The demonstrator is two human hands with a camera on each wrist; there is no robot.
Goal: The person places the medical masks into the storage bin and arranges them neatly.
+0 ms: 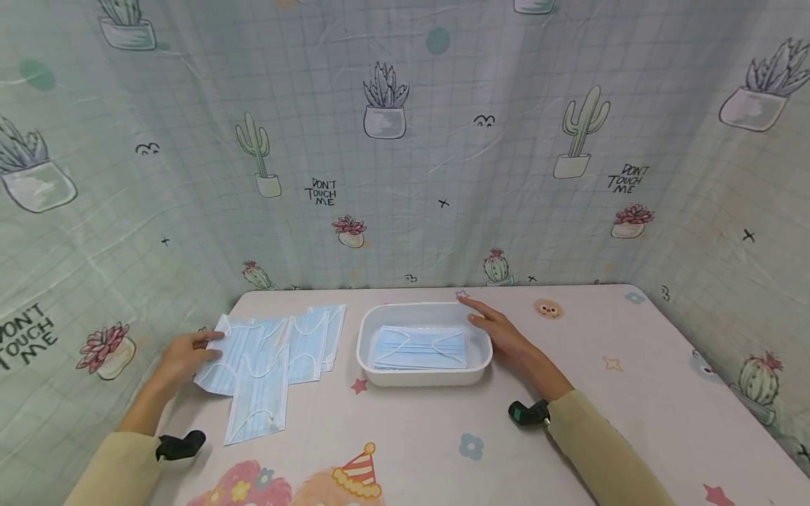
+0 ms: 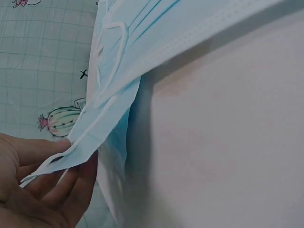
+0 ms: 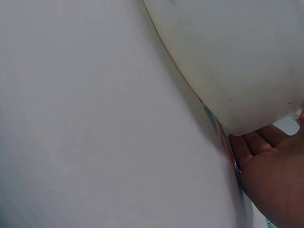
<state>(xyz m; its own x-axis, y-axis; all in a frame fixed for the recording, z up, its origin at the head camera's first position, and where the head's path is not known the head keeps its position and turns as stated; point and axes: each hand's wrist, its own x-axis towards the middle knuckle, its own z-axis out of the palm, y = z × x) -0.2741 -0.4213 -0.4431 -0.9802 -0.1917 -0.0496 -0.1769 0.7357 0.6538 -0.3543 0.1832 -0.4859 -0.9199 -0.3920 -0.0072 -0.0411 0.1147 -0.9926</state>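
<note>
My left hand (image 1: 185, 362) is at the left of the table, pinching the edge of a light blue face mask (image 2: 102, 128) between thumb and fingers. Its ear loop runs over the thumb side in the left wrist view. That mask overlaps several other pleated face masks (image 1: 259, 393) spread on the table. At the centre stands a white plastic tub (image 1: 424, 378), with blue face masks (image 1: 418, 344) lying flat inside, ear loops on top. My right hand (image 1: 506, 339) rests against the tub's right end, fingers extended by its rim; in the right wrist view the fingers lie along its outer wall.
The table cover (image 1: 405, 436) is pale pink with printed figures. Cloth walls (image 1: 430, 176) with cactus prints rise behind and on both sides, the left one close to my left hand. A black device (image 1: 528, 413) is strapped at each wrist.
</note>
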